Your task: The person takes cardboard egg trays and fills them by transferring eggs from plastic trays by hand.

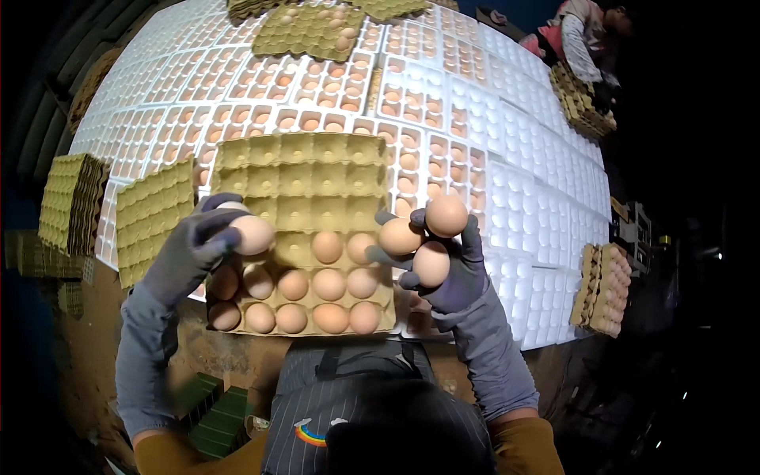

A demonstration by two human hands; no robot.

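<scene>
Both hands wear grey gloves. My left hand (204,237) is closed on eggs (253,235) over the left side of a yellow-green pulp tray (301,186); a second egg shows partly behind the first. My right hand (443,257), palm up at the tray's right edge, holds several eggs (446,215) between its curled fingers. Brown eggs (293,285) fill the two front rows of the tray, and a few sit in the row behind them. The tray's back rows hold no eggs.
White trays (530,186) cover the wide table, those at left and centre with eggs. Pulp trays stand stacked at left (67,202) and behind (305,33). An egg stack (603,289) is at right. Another person (582,39) is at the far right beside stacked trays (582,103).
</scene>
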